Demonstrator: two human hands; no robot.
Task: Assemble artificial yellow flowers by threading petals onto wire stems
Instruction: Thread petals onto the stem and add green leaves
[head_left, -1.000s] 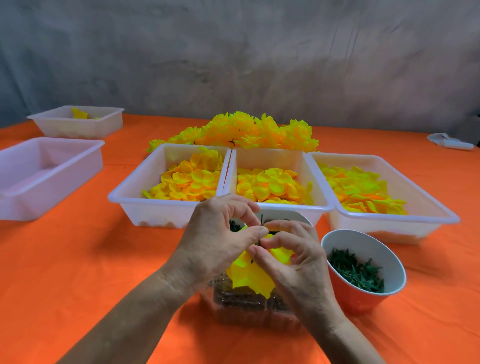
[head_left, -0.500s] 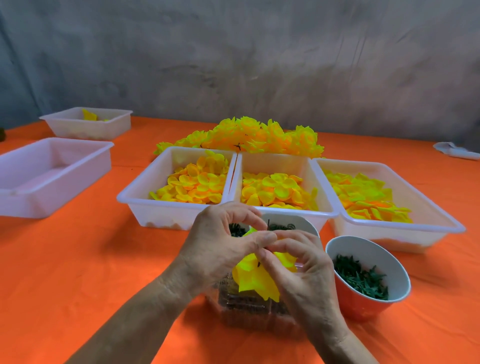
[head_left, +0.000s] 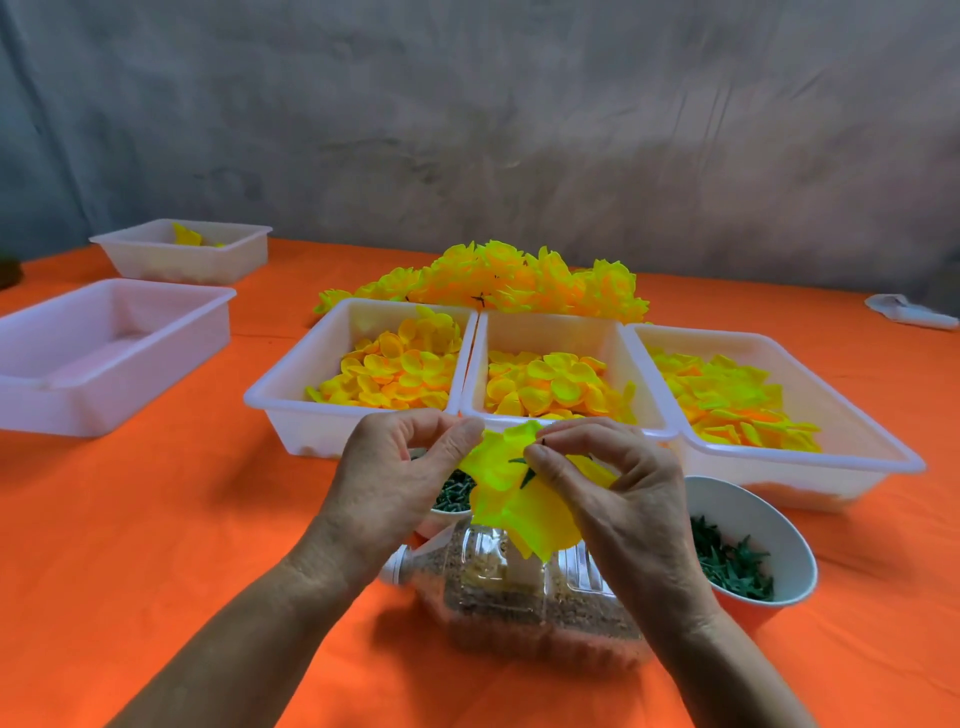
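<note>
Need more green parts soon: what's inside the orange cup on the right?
The orange cup holds small dark green pieces on its near side; the right hand covers its left edge.

I see an empty-looking white tub (head_left: 109, 358) at the left on the orange tablecloth (head_left: 156, 519). A clear plastic bottle (head_left: 519, 597) filled with brownish grains lies on its side near me, and a crumpled white object (head_left: 909, 312) sits far right before the grey backdrop (head_left: 519, 130).

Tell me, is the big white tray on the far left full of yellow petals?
No, the large white tray at the far left holds no petals, while the three trays ahead of the hands do.
</note>
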